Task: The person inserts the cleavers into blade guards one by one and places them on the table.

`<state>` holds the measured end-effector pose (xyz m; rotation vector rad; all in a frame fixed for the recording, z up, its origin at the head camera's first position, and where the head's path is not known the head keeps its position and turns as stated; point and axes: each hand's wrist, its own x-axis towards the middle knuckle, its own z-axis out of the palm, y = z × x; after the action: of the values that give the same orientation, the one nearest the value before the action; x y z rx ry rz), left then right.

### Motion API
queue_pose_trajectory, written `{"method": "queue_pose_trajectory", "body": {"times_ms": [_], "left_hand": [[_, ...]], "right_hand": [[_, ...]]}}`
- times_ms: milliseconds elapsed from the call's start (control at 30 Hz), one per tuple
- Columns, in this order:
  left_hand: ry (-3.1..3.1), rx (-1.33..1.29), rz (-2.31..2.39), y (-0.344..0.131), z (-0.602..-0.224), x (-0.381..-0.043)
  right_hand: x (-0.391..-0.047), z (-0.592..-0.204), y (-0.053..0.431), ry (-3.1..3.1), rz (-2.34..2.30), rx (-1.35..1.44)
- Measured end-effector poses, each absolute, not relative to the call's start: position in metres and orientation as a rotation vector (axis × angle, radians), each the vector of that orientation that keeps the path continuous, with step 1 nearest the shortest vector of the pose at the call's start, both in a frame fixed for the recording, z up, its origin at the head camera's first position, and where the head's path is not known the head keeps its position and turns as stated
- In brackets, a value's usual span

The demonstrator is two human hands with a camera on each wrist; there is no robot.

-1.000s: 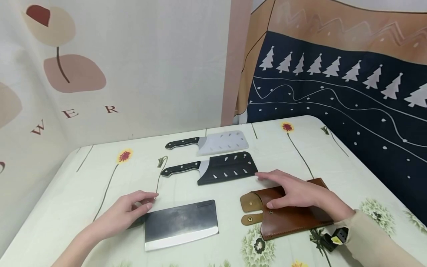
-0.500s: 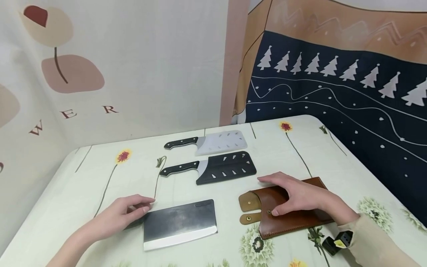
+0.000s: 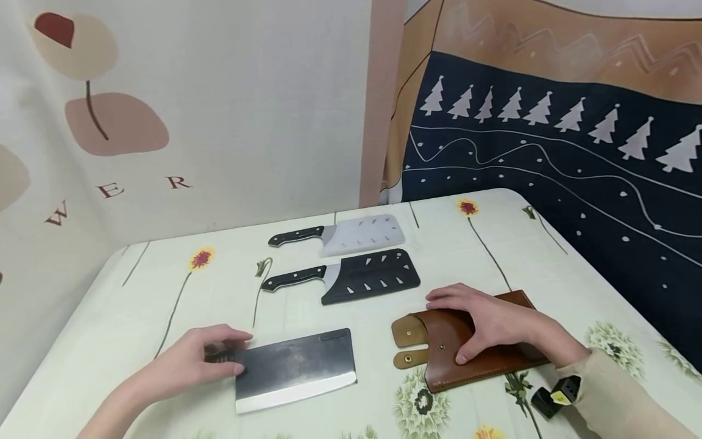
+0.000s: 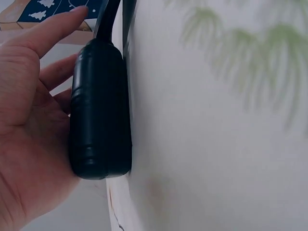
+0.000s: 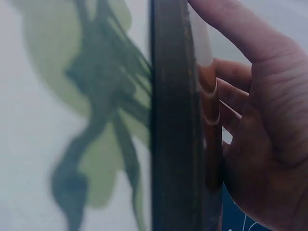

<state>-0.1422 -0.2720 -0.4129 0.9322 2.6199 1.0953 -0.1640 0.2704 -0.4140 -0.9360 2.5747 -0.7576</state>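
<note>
The flowered tablecloth [image 3: 137, 305] bears a glossy chestnut-brown leather sheath [image 3: 485, 361], stitched along its edge; the right hand [image 3: 496, 318] spreads loosely over it. Left of it lies a broad cleaver [image 3: 296, 369], dark grey with a bright cutting edge. The left hand [image 3: 186, 361] arches, relaxed, around its ribbed black handle [image 4: 101, 110]. Two tan flaps [image 3: 409, 331] stick out from the sheath's mouth.

- Your left hand [image 3: 202, 355] is nearer the left edge of the surface [image 3: 109, 323], its fingers [image 3: 223, 333] loosely bent and its thumb [image 3: 222, 369] stretched out toward the right edge.
- Your left forearm [image 3: 122, 402] is bare where it shows.
- Your right hand [image 3: 485, 320] is nearer the right edge, palm down, fingers arched, thumb spread well apart from them.
- Your right wrist [image 3: 565, 346] comes out of a light beige sleeve [image 3: 616, 393].
</note>
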Motion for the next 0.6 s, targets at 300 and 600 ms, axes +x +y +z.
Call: {"method": "queue_pose_trajectory", "body": {"times_ms": [300, 600], "left_hand": [[2.601, 0.929, 1.064, -0.2747, -0.4132, -0.1434], [2.558, 0.948, 1.090, -0.2763, -0.4131, -0.1431]], "right_hand": [[-0.1637, -0.4133, 0.2711, 2.578, -0.737, -0.973], [-0.1594, -0.4118, 0.2754, 2.540, -0.702, -1.041]]}}
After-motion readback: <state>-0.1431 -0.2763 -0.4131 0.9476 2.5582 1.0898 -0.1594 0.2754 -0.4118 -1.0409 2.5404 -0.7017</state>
